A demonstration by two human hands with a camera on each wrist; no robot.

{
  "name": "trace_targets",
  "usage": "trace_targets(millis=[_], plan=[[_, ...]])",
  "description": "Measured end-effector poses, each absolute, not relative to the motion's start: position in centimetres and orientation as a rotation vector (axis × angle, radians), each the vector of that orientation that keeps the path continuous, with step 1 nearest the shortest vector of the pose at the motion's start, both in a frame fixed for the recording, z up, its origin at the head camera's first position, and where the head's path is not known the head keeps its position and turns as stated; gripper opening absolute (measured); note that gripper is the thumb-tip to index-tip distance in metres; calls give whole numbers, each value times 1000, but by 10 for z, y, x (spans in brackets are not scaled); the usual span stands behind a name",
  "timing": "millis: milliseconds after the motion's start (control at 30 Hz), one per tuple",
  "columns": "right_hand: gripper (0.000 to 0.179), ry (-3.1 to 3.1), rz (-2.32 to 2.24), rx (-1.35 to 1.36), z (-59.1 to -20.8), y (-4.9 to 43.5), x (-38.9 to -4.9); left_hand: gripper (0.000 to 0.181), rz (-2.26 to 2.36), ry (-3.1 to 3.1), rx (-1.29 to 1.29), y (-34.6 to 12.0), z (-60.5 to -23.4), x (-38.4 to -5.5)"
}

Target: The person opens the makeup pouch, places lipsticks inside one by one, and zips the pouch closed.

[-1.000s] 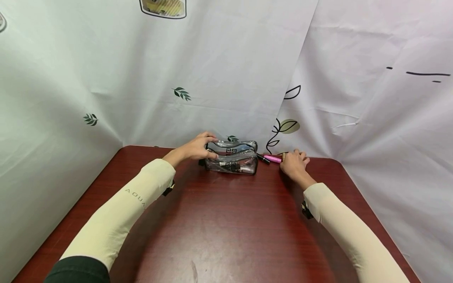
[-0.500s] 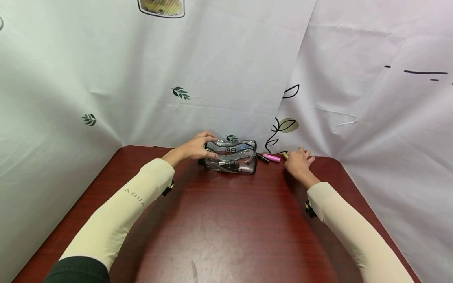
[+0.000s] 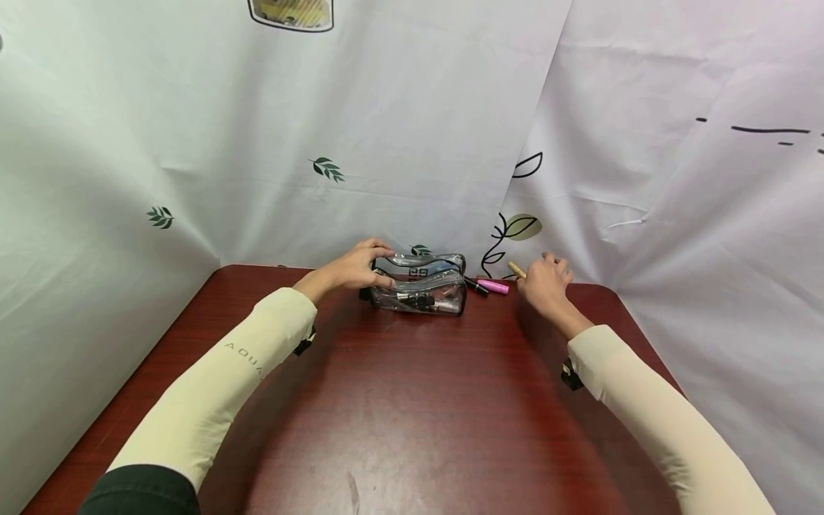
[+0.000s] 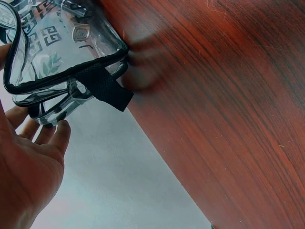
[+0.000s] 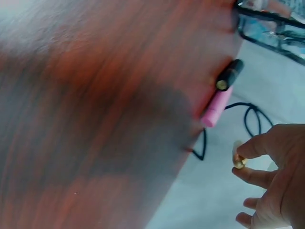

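Note:
A clear cosmetic bag (image 3: 425, 281) with black piping stands at the table's back, its top zip opening gaping. My left hand (image 3: 352, 270) grips its left end, thumb at the near rim and fingers along the far one. Several dark and silvery items (image 3: 421, 302) show through its front wall. In the left wrist view a black fabric tab (image 4: 107, 88) sticks out from the bag's end. My right hand (image 3: 543, 286) pinches a slim gold tube (image 5: 237, 155) between thumb and index finger, to the right of the bag. The tube's tip points up and left in the head view.
Between bag and right hand, a black tube (image 3: 476, 287) and a pink tube (image 3: 493, 286) lie side by side near the back edge of the red-brown table (image 3: 412, 408). Printed white cloth (image 3: 412, 143) hangs right behind that edge.
My right hand has shifted right, away from the pink tube, and the gold tube now stands out higher from the fingers. The left hand and the bag keep their place.

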State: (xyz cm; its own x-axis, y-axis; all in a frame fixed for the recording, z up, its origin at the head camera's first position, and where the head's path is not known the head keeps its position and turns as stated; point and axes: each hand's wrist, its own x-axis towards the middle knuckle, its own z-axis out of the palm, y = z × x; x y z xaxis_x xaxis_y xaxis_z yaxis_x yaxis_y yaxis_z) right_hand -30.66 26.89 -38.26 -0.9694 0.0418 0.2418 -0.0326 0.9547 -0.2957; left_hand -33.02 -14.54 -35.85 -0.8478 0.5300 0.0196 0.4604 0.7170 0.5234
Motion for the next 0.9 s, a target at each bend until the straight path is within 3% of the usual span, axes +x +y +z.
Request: trace_targets(millis=[900], plan=[[24,-2744,578,253,-338,219,-290,85,793,2780,793,-144,-359,-333]])
